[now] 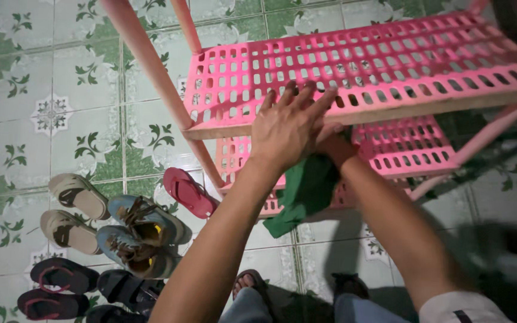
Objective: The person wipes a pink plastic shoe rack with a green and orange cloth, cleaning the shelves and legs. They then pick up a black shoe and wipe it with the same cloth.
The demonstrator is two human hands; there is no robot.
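Down by our feet we're seeing shoes [142, 233] lying about on the tiled floor [49, 72]. Higher up, our right hand [333, 143] is gripping a green cloth [303, 191] against the pink plastic rack [390, 72]'s front edge, while our left hand [288, 128] is resting flat, fingers spread wide, on its top shelf.

Right hand [330, 140] behind left hand [288, 128]
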